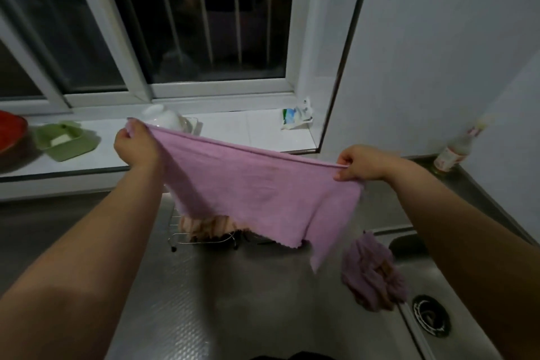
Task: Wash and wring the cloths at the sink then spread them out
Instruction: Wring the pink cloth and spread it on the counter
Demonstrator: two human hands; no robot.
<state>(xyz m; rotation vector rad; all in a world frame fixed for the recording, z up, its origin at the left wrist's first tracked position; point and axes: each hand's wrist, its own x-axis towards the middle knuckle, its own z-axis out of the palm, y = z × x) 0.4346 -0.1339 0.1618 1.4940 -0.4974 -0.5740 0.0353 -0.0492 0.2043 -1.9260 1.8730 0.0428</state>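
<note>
Steel surface [187, 286] lies below the cloth [257, 193]. Both hands pinch its top corners, left hand [133, 145] higher and farther, right hand [361, 162] nearer. Its long edge runs left to right.

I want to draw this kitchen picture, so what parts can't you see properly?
All in the head view:
- Wire rack: mostly hidden behind the pink cloth held by the left hand and right hand.
- Bottle label: too blurred to read.
- Red bowl: cut off by the left edge.
- Outside the window: too dark.
</note>
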